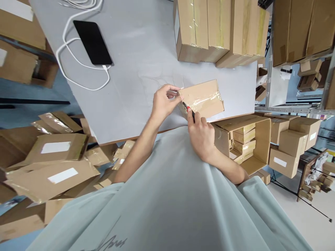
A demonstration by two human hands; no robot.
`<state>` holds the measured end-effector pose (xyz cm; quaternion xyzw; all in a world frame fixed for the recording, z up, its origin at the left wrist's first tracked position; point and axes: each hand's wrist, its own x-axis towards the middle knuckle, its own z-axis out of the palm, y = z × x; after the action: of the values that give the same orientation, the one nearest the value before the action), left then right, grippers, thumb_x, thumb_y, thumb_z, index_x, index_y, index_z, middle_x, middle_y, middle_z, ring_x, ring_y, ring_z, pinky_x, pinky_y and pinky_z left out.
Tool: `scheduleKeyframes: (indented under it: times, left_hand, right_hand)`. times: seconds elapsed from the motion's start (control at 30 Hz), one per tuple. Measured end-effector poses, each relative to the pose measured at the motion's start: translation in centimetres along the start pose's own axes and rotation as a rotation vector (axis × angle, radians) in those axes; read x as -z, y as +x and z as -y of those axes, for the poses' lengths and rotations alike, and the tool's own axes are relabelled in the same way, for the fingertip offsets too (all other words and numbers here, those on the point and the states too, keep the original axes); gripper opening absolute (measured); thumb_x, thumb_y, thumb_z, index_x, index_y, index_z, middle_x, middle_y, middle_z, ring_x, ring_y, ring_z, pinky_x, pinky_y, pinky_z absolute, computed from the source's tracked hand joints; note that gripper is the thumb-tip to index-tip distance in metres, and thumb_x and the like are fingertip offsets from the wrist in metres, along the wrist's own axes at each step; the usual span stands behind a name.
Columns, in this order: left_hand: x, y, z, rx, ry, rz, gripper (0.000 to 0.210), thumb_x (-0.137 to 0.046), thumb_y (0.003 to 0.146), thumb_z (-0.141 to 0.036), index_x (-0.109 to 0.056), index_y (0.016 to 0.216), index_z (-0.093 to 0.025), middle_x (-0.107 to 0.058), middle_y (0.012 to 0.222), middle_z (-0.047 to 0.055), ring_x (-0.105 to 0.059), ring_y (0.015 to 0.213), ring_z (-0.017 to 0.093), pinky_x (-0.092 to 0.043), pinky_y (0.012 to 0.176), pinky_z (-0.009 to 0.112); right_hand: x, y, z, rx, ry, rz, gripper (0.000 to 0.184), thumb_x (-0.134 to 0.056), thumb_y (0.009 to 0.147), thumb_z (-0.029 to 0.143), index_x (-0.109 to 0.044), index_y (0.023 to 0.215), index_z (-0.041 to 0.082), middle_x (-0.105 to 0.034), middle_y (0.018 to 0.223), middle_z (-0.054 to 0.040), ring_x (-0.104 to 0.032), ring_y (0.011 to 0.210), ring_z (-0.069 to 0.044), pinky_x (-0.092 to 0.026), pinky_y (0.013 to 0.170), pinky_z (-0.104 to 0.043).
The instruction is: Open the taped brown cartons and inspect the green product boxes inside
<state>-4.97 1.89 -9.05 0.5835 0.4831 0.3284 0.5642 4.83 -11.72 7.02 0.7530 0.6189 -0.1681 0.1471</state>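
Observation:
A small cardboard box with clear tape along its top lies at the front edge of the grey table, turned slightly. My left hand pinches the box's left end between thumb and fingers. In my right hand is a black and red utility knife, gripped with the index finger stretched along it. Its tip meets the box near the left end, by the tape, close to my left thumb. The exact contact of the blade is too small to make out.
Taped cardboard boxes stand along the table's far right. A black phone with a white cable lies at the left. Below the right edge, an open carton holds small boxes. Cartons pile up at the left.

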Motion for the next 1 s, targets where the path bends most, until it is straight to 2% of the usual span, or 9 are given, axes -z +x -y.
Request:
scheduleKeyframes:
  times: [0.13, 0.27, 0.47, 0.57, 0.67, 0.83, 1.0]
  left_hand:
    - [0.0, -0.1, -0.3, 0.005, 0.021, -0.005, 0.026, -0.087, 0.084, -0.026, -0.079, 0.11, -0.024, -0.083, 0.114, 0.003, -0.079, 0.104, 0.023, -0.066, 0.105, 0.043]
    - [-0.4, -0.1, -0.1, 0.027, 0.007, -0.006, 0.027, -0.086, 0.083, -0.023, -0.079, 0.11, -0.024, -0.083, 0.111, 0.003, -0.079, 0.107, 0.024, -0.066, 0.106, 0.043]
    - [-0.5, -0.1, -0.6, 0.028, 0.016, -0.017, 0.024, -0.084, 0.084, -0.021, -0.079, 0.107, -0.024, -0.084, 0.108, 0.002, -0.079, 0.104, 0.023, -0.066, 0.102, 0.039]
    - [-0.8, -0.8, -1.4, 0.05, 0.042, -0.036, 0.024, -0.083, 0.081, -0.018, -0.079, 0.104, -0.024, -0.084, 0.111, 0.002, -0.079, 0.103, 0.023, -0.066, 0.101, 0.038]
    - [-1.2, -1.6, -2.1, 0.041, 0.056, -0.052, 0.022, -0.079, 0.085, -0.017, -0.078, 0.105, -0.025, -0.083, 0.115, 0.002, -0.08, 0.102, 0.022, -0.065, 0.101, 0.036]
    - [-1.9, -2.0, -2.5, -0.019, 0.12, -0.113, 0.02, -0.074, 0.09, -0.015, -0.077, 0.107, -0.026, -0.081, 0.114, 0.002, -0.077, 0.1, 0.021, -0.063, 0.099, 0.035]
    - [-2.4, -2.4, -2.7, -0.076, 0.124, -0.119, 0.017, -0.069, 0.094, -0.012, -0.079, 0.1, -0.024, -0.08, 0.109, 0.004, -0.077, 0.107, 0.022, -0.062, 0.101, 0.036]
  right_hand:
    - [-0.3, -1.0, 0.1, 0.034, 0.033, -0.056, 0.073, -0.04, 0.111, 0.02, -0.035, 0.184, 0.031, -0.072, 0.121, -0.0184, -0.07, 0.095, -0.031, -0.067, 0.072, -0.044]
    - [-0.3, -2.0, -0.1, -0.014, -0.012, 0.009, 0.072, -0.039, 0.109, 0.015, -0.043, 0.18, 0.027, -0.073, 0.122, -0.02, -0.071, 0.095, -0.032, -0.065, 0.072, -0.044]
    - [1.0, -1.2, 0.1, -0.02, -0.083, 0.063, 0.068, -0.042, 0.11, 0.01, -0.053, 0.174, 0.028, -0.075, 0.119, -0.0168, -0.074, 0.097, -0.029, -0.064, 0.076, -0.038]
    - [2.1, -1.9, 0.5, -0.067, -0.168, 0.159, 0.066, -0.044, 0.111, 0.009, -0.05, 0.175, 0.026, -0.075, 0.125, -0.016, -0.076, 0.101, -0.024, -0.063, 0.079, -0.033]
    - [2.5, -2.4, 0.7, -0.083, -0.225, 0.218, 0.065, -0.042, 0.113, 0.008, -0.046, 0.176, 0.024, -0.074, 0.131, -0.0157, -0.077, 0.105, -0.022, -0.061, 0.08, -0.028]
    - [2.0, -2.8, 0.5, -0.058, -0.236, 0.221, 0.068, -0.038, 0.113, 0.007, -0.04, 0.179, 0.021, -0.074, 0.136, -0.0168, -0.077, 0.109, -0.023, -0.061, 0.082, -0.029]
    - [1.3, -3.5, -1.2, -0.051, -0.237, 0.229, 0.066, -0.041, 0.114, 0.009, -0.044, 0.178, 0.023, -0.075, 0.136, -0.0151, -0.077, 0.103, -0.022, -0.06, 0.075, -0.029]
